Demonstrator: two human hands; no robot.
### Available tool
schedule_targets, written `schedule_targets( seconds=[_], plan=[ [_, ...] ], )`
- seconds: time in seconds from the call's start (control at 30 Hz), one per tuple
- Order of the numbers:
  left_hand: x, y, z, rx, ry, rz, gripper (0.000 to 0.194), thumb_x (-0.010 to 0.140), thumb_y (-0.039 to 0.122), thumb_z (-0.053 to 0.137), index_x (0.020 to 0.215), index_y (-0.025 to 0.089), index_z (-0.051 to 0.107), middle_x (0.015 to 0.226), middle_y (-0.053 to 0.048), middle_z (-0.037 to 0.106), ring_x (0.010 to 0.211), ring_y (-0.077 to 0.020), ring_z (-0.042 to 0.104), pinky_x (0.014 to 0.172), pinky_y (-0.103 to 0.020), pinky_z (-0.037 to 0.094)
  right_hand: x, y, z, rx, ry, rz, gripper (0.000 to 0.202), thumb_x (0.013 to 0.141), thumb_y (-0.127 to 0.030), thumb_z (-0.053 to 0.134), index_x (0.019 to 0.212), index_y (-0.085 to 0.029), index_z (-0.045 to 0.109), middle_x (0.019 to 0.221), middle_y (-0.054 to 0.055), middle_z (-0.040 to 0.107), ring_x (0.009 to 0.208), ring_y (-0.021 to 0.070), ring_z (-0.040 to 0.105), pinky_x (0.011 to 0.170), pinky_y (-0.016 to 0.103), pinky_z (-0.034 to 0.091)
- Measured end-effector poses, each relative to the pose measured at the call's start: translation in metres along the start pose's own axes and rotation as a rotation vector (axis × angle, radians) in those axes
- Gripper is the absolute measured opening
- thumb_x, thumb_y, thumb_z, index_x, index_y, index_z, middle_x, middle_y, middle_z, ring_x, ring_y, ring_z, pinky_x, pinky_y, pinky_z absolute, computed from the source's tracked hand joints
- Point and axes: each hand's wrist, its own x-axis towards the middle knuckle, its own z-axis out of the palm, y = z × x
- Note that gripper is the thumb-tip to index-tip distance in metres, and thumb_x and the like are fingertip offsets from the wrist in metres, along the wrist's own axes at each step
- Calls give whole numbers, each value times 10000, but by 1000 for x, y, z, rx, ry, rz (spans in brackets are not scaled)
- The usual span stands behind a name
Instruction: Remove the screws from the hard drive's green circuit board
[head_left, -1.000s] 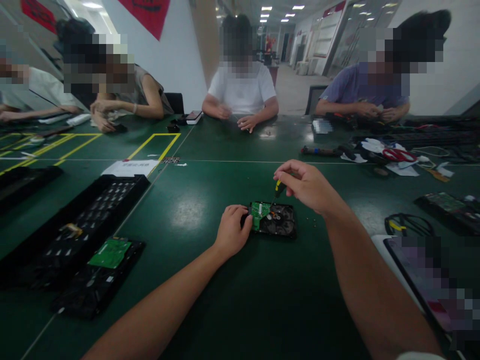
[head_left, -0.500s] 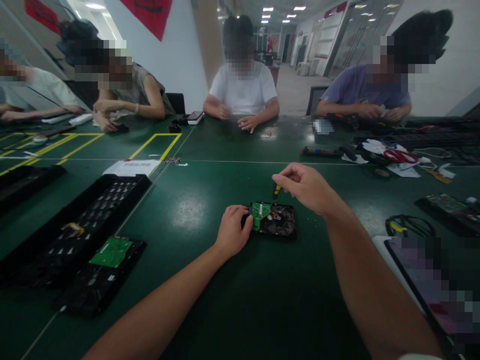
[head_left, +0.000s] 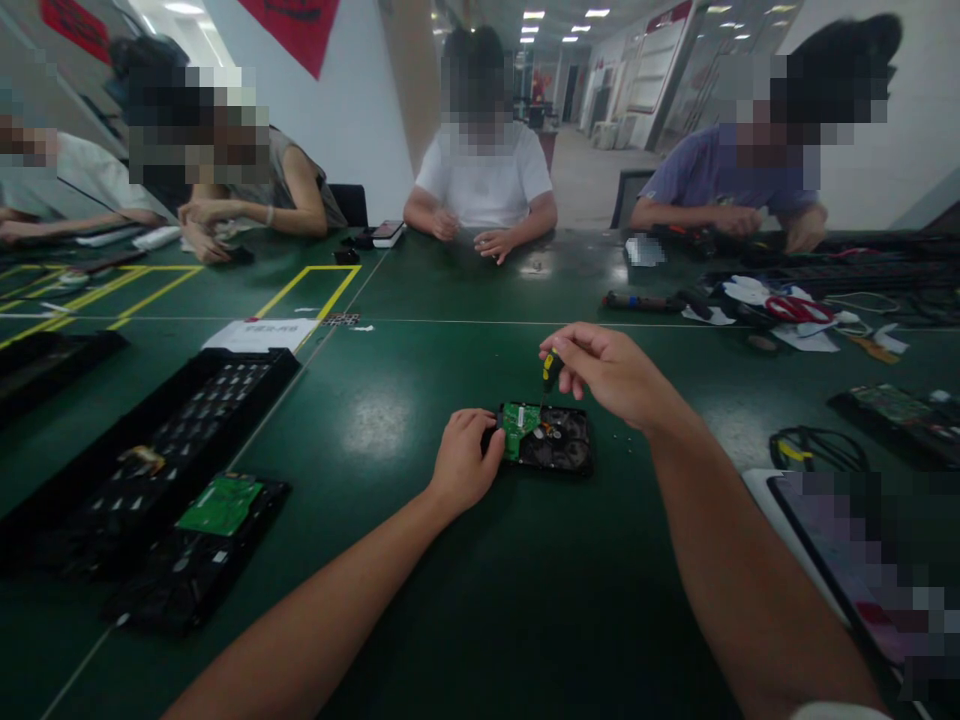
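Note:
A black hard drive (head_left: 566, 440) with a green circuit board (head_left: 517, 420) at its left end lies flat on the dark green table. My left hand (head_left: 466, 455) grips the drive's left end between thumb and fingers. In my right hand (head_left: 596, 365) is a small yellow-and-black screwdriver (head_left: 552, 372), held nearly upright by the handle. Its thin shaft points down at the board's right edge; whether the tip sits in a screw is too small to tell. A few tiny bits, looking like screws (head_left: 628, 447), lie right of the drive.
At left lie a long black tray (head_left: 262, 375) and another drive with a green board (head_left: 221, 505). Rightward are a coiled black cable (head_left: 817, 450), a tablet-like device (head_left: 825, 570) and a bare-board device (head_left: 900, 425). Several people sit across the table, beyond a dark cylindrical tool (head_left: 641, 302).
My right fingers have shifted around the screwdriver handle, so more of it shows. The left hand and the drive stay in place.

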Motion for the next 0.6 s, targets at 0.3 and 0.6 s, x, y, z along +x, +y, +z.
schedule_targets(
  seconds=[0.3,0.6],
  plan=[
    [0,2,-1,-5,-5,-12,122,999,261,600,1053,196,688,1157,-117,724,1161,-297,629,1042,-521,532,-1,1,2,-51,94,-17,195,944,-411,698,972,-218,679,736,15,675,621,154,596,566,288,469],
    [0,-1,1,-1,-6,-2,126,1001,262,604,1065,199,692,1155,-114,726,1152,-292,630,1045,-531,528,-1,2,-1,-50,77,-39,175,935,-393,705,964,-223,680,889,31,726,598,128,592,559,283,472]
  ],
)
